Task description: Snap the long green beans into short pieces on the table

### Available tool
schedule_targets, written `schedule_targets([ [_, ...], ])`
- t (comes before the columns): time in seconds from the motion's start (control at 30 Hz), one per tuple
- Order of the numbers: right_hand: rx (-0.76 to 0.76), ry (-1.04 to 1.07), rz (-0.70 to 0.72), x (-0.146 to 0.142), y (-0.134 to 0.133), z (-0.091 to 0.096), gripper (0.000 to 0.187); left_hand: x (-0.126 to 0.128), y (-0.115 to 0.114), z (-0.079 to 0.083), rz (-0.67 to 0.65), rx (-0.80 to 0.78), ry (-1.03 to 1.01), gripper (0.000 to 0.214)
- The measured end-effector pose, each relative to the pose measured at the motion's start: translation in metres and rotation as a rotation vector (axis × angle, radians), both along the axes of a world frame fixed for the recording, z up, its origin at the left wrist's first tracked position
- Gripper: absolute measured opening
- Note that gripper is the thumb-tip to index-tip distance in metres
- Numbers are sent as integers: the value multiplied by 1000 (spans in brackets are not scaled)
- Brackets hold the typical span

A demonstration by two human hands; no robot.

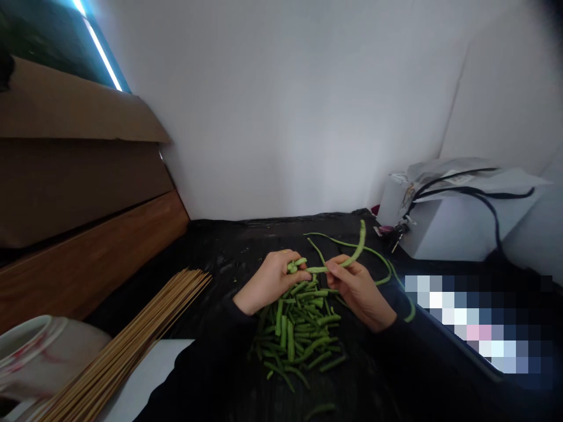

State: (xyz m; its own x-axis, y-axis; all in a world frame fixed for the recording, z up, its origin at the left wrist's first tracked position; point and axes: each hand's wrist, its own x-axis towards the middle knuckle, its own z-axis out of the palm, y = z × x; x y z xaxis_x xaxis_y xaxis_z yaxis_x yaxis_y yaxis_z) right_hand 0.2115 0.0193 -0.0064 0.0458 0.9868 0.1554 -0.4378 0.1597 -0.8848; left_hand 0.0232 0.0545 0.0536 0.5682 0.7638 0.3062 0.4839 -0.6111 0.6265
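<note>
Between my hands runs a long green bean (358, 249), its thick end curving up past the right fingers. My left hand (281, 275) is closed around several short bean pieces (295, 266) and meets the long bean's near end. My right hand (358, 290) pinches the same bean between thumb and fingers. Below both hands lies a heap of short cut green bean pieces (299, 334) on the black plastic sheet (233, 240). More whole long beans (387, 264) curl on the sheet beside and behind my right hand.
Thin wooden sticks (145, 328) lie in a bundle at left, near a pale ceramic pot (53, 351). Cardboard (79, 111) and a wooden board (132, 240) line the left side. A white box (461, 223) with black straps stands at right, before the white wall (299, 117).
</note>
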Motion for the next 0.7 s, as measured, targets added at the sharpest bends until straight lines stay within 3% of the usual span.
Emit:
schedule_targets([
  [0.17,-42,61,68,-4,-3,1,22,3,1,-1,13,-329,-368,24],
  [0.37,-80,75,120,-13,-6,-4,22,3,5,2,109,-416,-691,24],
  [0.7,-126,100,65,-5,1,-7,23,-7,10,15,45,-728,-1263,22],
])
